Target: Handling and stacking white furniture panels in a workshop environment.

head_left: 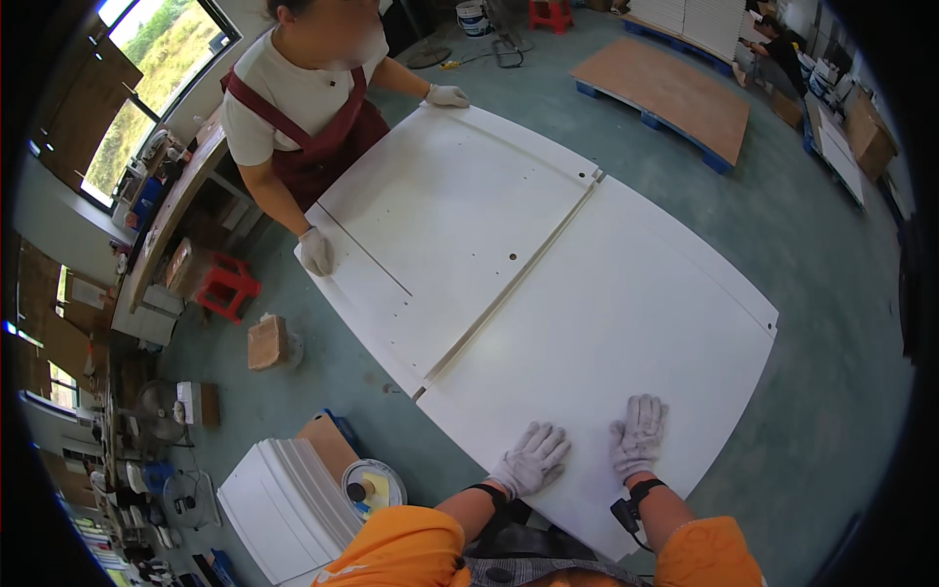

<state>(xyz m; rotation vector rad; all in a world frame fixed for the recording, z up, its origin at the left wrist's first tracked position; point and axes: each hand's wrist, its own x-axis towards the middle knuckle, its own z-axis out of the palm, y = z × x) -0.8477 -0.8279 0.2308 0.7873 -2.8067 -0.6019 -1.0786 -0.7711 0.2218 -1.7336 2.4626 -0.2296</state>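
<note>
Both of my hands wear light grey work gloves. My left hand [533, 460] lies flat with fingers apart on the near white panel [606, 303], close to its front edge. To its right my right hand [639, 435] also rests flat on the same panel, fingers stretched forward. Beyond a narrow gap lies a second white panel [440, 215], with small drilled holes and a thin slot on its left part. Across from me a co-worker in a dark red apron has one gloved hand [315, 251] on that panel's left edge and the other [447, 96] at its far corner.
A stack of white panels [289, 499] and a round tub [374, 484] stand at my lower left. Behind them are a cardboard box [267, 342] and a red stool [228, 287]. A workbench runs under the left windows. A brown-topped pallet [675, 93] lies at the far right.
</note>
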